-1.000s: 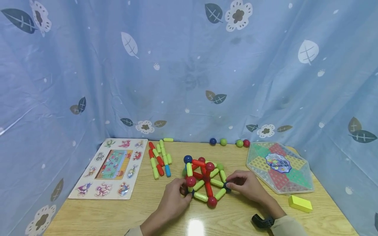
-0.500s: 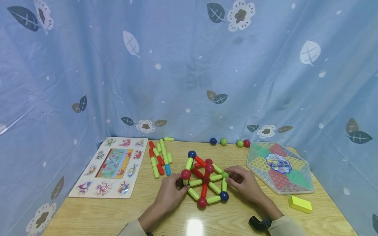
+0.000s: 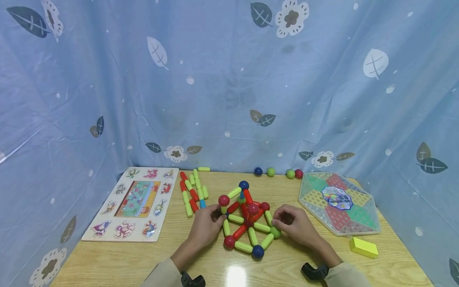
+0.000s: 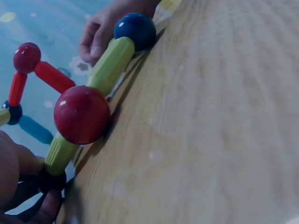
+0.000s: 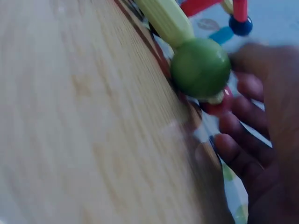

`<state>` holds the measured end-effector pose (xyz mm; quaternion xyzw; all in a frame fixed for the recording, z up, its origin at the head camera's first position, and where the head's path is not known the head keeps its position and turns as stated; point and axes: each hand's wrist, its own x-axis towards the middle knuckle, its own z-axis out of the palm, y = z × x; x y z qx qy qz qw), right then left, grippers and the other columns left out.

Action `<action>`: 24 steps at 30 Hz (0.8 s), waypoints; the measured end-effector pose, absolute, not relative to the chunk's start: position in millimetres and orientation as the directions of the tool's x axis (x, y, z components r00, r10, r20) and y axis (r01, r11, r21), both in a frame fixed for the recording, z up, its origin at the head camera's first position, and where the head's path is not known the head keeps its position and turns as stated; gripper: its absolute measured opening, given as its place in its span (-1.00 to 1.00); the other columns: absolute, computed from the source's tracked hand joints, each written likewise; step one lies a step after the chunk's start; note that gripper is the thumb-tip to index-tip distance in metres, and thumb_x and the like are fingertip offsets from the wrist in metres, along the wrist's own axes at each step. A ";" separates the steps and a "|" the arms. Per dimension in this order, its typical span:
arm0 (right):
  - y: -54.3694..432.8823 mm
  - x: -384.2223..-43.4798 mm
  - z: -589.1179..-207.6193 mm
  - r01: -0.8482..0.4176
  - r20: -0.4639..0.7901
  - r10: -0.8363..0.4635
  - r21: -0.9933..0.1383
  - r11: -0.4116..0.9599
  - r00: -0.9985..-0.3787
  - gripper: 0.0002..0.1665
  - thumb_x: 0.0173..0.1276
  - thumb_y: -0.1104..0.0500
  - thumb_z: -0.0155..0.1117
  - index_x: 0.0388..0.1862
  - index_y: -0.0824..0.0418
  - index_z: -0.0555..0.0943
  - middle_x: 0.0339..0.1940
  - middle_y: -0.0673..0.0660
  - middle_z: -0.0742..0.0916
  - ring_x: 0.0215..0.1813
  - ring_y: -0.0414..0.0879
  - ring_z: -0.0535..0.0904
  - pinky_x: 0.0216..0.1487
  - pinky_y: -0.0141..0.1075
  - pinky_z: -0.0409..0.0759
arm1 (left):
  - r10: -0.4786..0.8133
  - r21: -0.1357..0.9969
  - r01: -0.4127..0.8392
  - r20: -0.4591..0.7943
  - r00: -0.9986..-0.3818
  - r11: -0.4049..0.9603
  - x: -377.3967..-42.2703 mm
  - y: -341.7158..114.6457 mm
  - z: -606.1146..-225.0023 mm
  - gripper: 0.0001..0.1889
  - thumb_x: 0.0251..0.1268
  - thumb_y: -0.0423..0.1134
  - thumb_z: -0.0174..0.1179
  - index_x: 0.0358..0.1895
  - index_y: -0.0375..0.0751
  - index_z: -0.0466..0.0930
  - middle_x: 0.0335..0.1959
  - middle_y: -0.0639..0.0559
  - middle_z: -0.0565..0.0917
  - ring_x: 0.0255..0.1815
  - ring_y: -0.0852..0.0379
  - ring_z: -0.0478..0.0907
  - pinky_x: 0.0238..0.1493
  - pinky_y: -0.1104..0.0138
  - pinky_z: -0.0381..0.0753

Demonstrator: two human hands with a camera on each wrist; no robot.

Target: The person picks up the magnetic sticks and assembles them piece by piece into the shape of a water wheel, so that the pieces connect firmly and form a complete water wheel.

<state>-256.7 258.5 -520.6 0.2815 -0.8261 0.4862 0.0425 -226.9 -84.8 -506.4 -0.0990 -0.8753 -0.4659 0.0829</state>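
Observation:
A magnetic stick-and-ball structure of yellow-green and red rods, with a raised part at its left and back, stands on the wooden table; a red ball [image 3: 250, 222] lies at its hub. My left hand [image 3: 205, 226] pinches a dark blue ball [image 4: 51, 181] at the structure's left, below a yellow-green rod topped by a red ball [image 3: 224, 200]. My right hand [image 3: 295, 225] is at the right side, thumb and forefinger right at a green ball [image 5: 201, 68], the other fingers loosely bent. A red ball [image 3: 229, 242] and a blue ball [image 3: 257, 252] form the front corners.
Loose rods [image 3: 193, 187] lie back left, beside an animal puzzle board [image 3: 120, 235]. Several loose balls [image 3: 270, 172] sit along the back by the curtain. A clear-lidded game box [image 3: 338, 203] and a yellow block [image 3: 363, 247] are at the right.
The structure has turned clockwise as seen from above: its front red ball has swung left, the blue ball from right to front. My left hand has moved slightly away from me with its ball.

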 end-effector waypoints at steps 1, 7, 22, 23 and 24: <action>257.5 -256.7 -521.1 -0.500 0.347 -0.406 -0.779 0.377 -0.846 -0.76 0.43 0.27 0.57 0.01 0.07 0.76 -0.19 0.03 0.79 -0.24 -0.22 0.72 -0.26 -0.33 0.73 | 0.103 0.799 0.251 0.233 -0.967 0.546 -228.0 -84.4 -506.1 -0.78 0.44 -0.38 0.43 0.08 -0.31 0.81 -0.08 -0.06 0.88 -0.16 0.24 0.72 -0.14 0.41 0.71; 254.9 -256.7 -520.5 -0.468 0.320 -0.388 -0.794 0.389 -0.865 -0.34 0.41 0.30 0.57 0.46 0.22 0.62 0.19 0.18 0.77 -0.06 -0.11 0.77 -0.10 -0.34 0.76 | 0.162 0.790 0.282 0.230 -0.959 0.544 -233.6 -81.8 -504.3 -0.89 0.47 -0.37 0.40 -0.04 -0.19 0.81 -0.19 0.04 0.85 -0.23 0.25 0.67 -0.17 0.40 0.68; 257.1 -257.1 -519.0 -0.475 0.318 -0.398 -0.782 0.404 -0.861 -0.50 0.38 0.28 0.60 0.28 0.17 0.72 0.03 0.10 0.76 -0.15 -0.07 0.71 -0.16 -0.33 0.73 | 0.315 0.992 0.055 0.016 -0.949 0.117 -224.8 -170.4 -480.5 -0.45 0.57 -0.26 0.36 0.49 -0.43 0.52 0.39 -0.39 0.67 0.35 -0.12 0.73 0.26 0.39 0.71; 256.8 -256.9 -519.1 -0.475 0.318 -0.397 -0.782 0.404 -0.861 -0.52 0.38 0.27 0.61 0.26 0.16 0.72 0.01 0.09 0.76 -0.16 -0.07 0.70 -0.16 -0.33 0.72 | 0.342 0.995 0.056 0.023 -0.939 0.087 -224.0 -182.7 -478.9 -0.44 0.59 -0.28 0.34 0.51 -0.45 0.49 0.41 -0.41 0.65 0.36 -0.09 0.73 0.28 0.37 0.71; 256.5 -256.8 -519.1 -0.473 0.317 -0.396 -0.784 0.402 -0.862 -0.53 0.38 0.27 0.61 0.24 0.14 0.72 -0.01 0.09 0.76 -0.16 -0.07 0.70 -0.17 -0.33 0.72 | 0.370 0.997 0.062 0.037 -0.928 0.055 -223.1 -195.1 -477.4 -0.44 0.61 -0.30 0.30 0.53 -0.48 0.45 0.42 -0.44 0.63 0.36 -0.07 0.73 0.30 0.32 0.71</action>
